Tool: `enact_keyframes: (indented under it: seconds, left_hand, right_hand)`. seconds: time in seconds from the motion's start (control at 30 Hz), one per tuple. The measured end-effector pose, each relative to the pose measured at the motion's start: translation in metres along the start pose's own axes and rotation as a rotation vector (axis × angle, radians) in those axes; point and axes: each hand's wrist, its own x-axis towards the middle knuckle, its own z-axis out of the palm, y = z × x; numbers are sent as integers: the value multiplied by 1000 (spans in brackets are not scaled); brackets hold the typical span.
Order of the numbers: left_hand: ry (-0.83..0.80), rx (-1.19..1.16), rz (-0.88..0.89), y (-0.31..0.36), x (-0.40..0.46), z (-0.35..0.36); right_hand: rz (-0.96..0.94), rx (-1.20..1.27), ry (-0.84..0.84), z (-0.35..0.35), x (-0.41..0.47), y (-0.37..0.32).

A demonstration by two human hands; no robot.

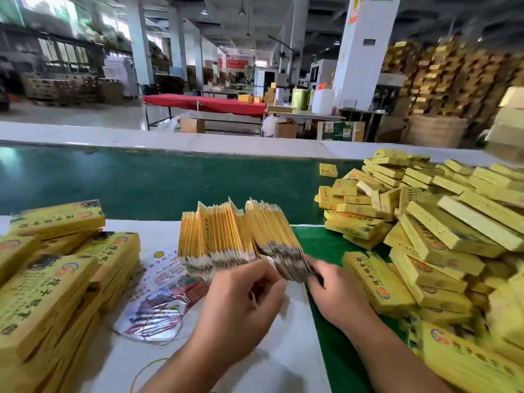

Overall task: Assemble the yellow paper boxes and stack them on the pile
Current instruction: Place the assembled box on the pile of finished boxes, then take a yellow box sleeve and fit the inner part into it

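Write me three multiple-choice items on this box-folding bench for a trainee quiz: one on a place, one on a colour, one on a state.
1. Where is the heap of assembled yellow boxes?
A. On the person's right
B. On the red table behind
C. On the floor

2. What colour is the conveyor belt beyond the bench?
A. Red
B. Green
C. Grey

3. In what state is the bundle of box blanks at the hands?
A. Folded into boxes
B. Flat, standing on edge, fanned out
C. Sealed in a carton

Answers:
1 A: the heap of assembled boxes fills the right side of the bench.
2 B: the conveyor belt is dark green.
3 B: the bundle of blanks stands on edge, with the left hand and right hand gripping its near end.
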Motion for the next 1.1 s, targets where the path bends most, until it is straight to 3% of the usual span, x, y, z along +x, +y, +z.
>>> enact_keyframes:
  seconds: [0.23, 0.4, 0.5, 0.67, 0.73, 0.8, 0.87, 0.93, 1.0, 1.1]
  left_hand:
    - [-38, -67, 31, -29, -13, 12]
    - [-22, -87, 30, -29, -14, 8]
    - [-14, -88, 13, -31, -13, 6]
    - [11, -92, -10, -31, -14, 7]
    - [15, -110, -24, -32, -14, 6]
    - [29, -138, -60, -30, -14, 5]
    - [49, -257, -151, -29, -13, 4]
    - [55, -412, -267, -32, -12, 1]
    - [30, -697, -422, -41, -9, 1]
    - [-221, -1252, -607, -54, -6, 0]
  right_hand:
    - [-69, -166, 155, -9, -8, -9]
    - [-115, -146, 81, -18, -12, -7]
    - [-154, -206, 133, -26, -14, -6]
    - [-191, -176, 409, -36, -16, -9]
    - [-216, -139, 605, -42, -14, -7]
    - [-274, -53, 811, -47, -14, -3]
    - [-307, 107, 908, -50, -16, 0]
    - [-283, 412, 887, -49, -19, 0]
    - [-282, 765, 764, -49, -20, -3]
    - [-338, 1228, 277, -46, -20, -8]
